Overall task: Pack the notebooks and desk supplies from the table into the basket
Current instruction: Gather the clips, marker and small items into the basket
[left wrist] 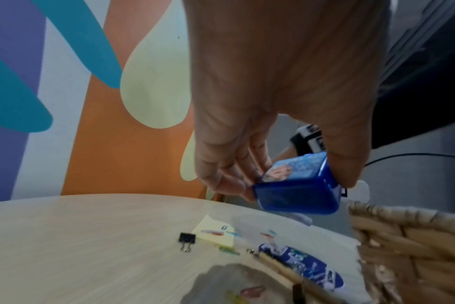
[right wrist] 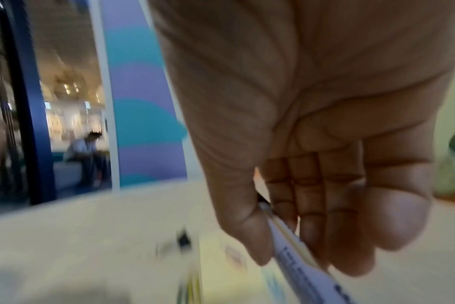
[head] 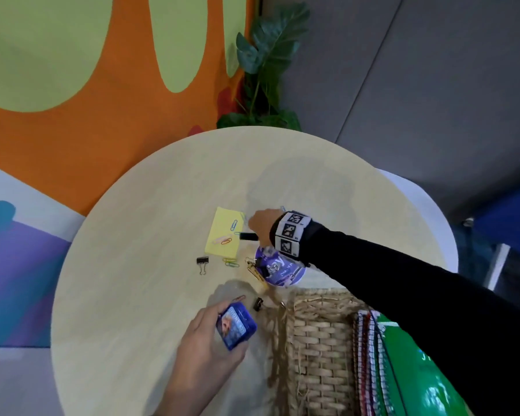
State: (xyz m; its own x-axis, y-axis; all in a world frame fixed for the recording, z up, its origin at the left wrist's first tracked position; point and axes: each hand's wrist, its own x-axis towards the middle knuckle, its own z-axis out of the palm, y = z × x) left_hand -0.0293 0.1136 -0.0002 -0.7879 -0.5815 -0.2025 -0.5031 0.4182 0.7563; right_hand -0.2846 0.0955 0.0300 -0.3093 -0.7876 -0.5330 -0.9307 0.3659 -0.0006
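My left hand (head: 222,322) (left wrist: 294,174) holds a small blue box (head: 237,331) (left wrist: 296,195) just above the table, left of the wicker basket (head: 315,340) (left wrist: 408,236). Spiral notebooks (head: 373,355) stand inside the basket. My right hand (head: 260,225) (right wrist: 296,255) reaches over the basket to the table's middle and grips a white pen (right wrist: 291,244) with a black cap (head: 248,236). Beside it lies a yellow sticky pad (head: 222,235) (left wrist: 216,232) with coloured paper clips (head: 224,240) on it.
A black binder clip (head: 201,261) (left wrist: 187,238) lies left of the pad, another (head: 258,304) by the basket. Green paper clips (head: 230,262), a wooden pencil (head: 257,273) and a round purple pack (head: 282,271) (left wrist: 307,261) lie nearby. A plant (head: 267,70) stands behind the table.
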